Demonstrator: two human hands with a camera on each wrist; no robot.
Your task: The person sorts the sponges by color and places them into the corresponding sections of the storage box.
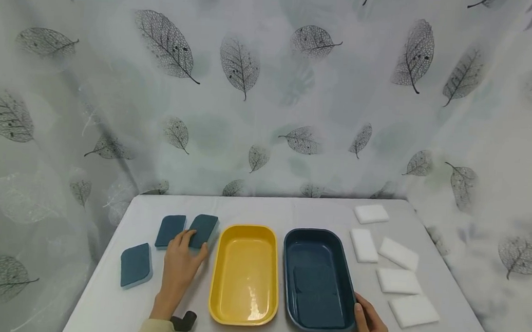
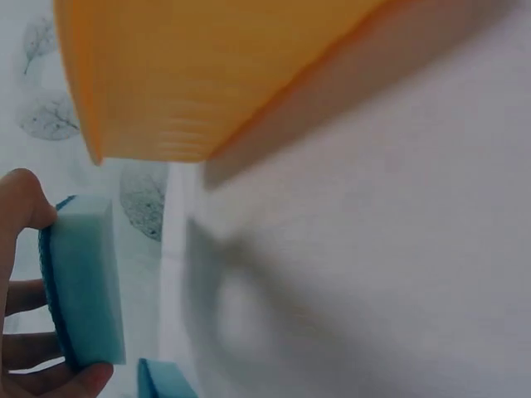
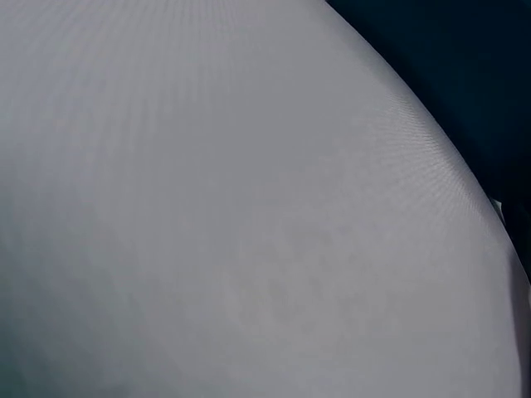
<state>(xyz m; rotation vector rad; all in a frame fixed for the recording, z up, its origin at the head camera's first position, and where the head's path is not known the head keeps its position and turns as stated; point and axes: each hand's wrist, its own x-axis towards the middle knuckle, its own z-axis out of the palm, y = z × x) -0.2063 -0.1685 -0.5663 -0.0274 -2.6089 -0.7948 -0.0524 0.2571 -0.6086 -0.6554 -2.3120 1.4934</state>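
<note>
My left hand (image 1: 181, 263) pinches a blue sponge (image 1: 203, 232) between thumb and fingers, left of the yellow tray (image 1: 216, 286). In the left wrist view this sponge (image 2: 87, 282) shows a dark scouring layer and a pale blue foam body, and it looks raised off the table. Two similar sponges lie nearby, one sponge (image 1: 170, 230) just beside it and another sponge (image 1: 136, 265) nearer the left edge. My right hand (image 1: 371, 327) holds the near right rim of the dark blue tray (image 1: 351, 300). Faint rectangular outlines inside that tray are too dark to identify.
Several white foam blocks (image 1: 398, 281) lie scattered along the right side of the white table (image 1: 263, 209). The two trays stand side by side at the middle, a narrow gap between them. A leaf-patterned curtain (image 1: 270, 109) hangs behind the table and along its sides.
</note>
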